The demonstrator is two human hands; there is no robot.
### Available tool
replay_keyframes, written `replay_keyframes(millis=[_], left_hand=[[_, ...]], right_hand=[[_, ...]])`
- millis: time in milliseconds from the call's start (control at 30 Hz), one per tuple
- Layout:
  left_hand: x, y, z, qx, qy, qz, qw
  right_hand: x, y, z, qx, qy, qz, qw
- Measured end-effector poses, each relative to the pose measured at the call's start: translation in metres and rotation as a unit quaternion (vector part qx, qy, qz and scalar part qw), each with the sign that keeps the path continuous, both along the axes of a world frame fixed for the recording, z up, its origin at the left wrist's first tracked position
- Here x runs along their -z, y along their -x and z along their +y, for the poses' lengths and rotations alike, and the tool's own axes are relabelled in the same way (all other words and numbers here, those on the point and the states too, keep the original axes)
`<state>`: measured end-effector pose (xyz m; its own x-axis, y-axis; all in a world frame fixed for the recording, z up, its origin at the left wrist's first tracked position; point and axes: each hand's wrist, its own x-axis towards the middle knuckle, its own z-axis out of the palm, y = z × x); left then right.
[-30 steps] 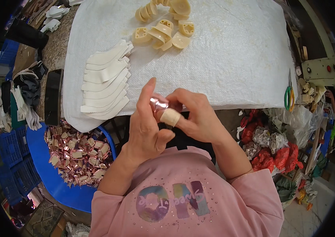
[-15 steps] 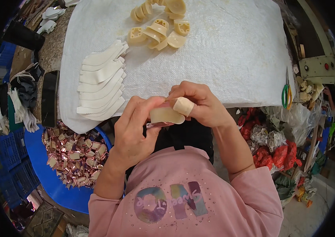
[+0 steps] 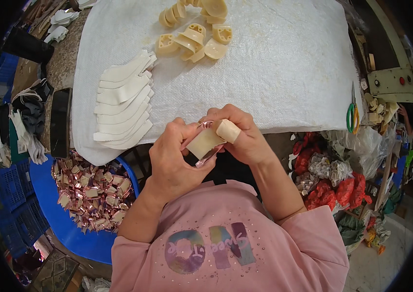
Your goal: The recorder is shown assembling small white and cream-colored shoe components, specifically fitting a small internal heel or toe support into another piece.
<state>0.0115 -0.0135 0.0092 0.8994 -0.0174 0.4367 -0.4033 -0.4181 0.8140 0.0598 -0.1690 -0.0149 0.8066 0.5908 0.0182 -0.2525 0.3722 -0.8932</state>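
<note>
Between both hands, just off the table's near edge, is a cream block that looks like a shoe heel [image 3: 202, 145], with shiny pink covering material around its edges. My left hand [image 3: 173, 155] grips it from the left, fingers behind and thumb along the lower side. My right hand [image 3: 243, 137] pinches its right end; a beige finger cover [image 3: 227, 131] sits on one digit there. Part of the heel is hidden by the fingers. Overlapping white curved strips [image 3: 124, 100] lie on the table to the left. Several bare cream heels [image 3: 191, 43] are grouped farther back.
A white woven sheet [image 3: 284, 73] covers the table. At lower left, a blue tub [image 3: 77, 246] holds many pink-covered pieces [image 3: 92, 194]. A black phone [image 3: 61, 121] lies at the left; scissors [image 3: 352, 117] are at the right edge. Red plastic bags [image 3: 335, 192] pile up below right.
The heel has turned and tilted in my hands, its pink edge now showing along the lower side. My left hand has shifted slightly right, and both hands are closer together.
</note>
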Motion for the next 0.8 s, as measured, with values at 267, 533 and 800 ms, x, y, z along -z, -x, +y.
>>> replay_keyframes(millis=[267,533,800], left_hand=[[0.009,-0.001,-0.01,-0.083,-0.041,-0.014,0.996],[0.01,-0.001,-0.016,-0.128,-0.054,-0.062,0.988],[0.011,0.004,-0.012,-0.132,0.014,0.055,0.99]], right_hand=[[-0.001,0.015,0.02,0.115,0.014,0.042,0.992],[-0.002,0.018,0.019,0.129,0.073,0.004,0.989],[-0.006,0.014,0.018,0.086,0.118,0.016,0.989]])
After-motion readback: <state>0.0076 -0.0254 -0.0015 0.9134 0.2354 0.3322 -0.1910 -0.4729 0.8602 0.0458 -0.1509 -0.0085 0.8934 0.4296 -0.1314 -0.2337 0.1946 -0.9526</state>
